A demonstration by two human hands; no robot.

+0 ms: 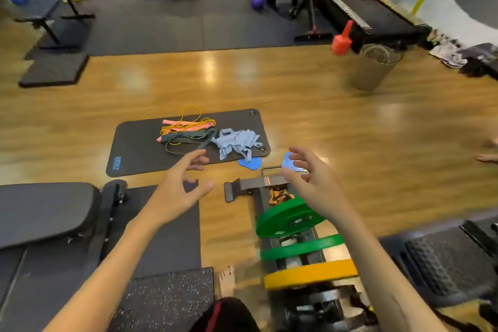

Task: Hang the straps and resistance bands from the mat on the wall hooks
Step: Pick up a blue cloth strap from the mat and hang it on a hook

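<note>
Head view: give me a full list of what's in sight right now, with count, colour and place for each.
mat: one, black, on the wood floor ahead
resistance bands: a tangled pile, count unclear, pink, yellow, orange and grey, on the mat
straps: a light blue heap, count unclear, on the mat's right end
weight plates: three, two green and one yellow, on a bar near right
bin: one, grey, far right
kettlebell: one, purple, far wall
bench: one, black, far left
left hand: one, empty, fingers spread, short of the mat
right hand: one, empty, fingers spread, above the bar's end
</note>
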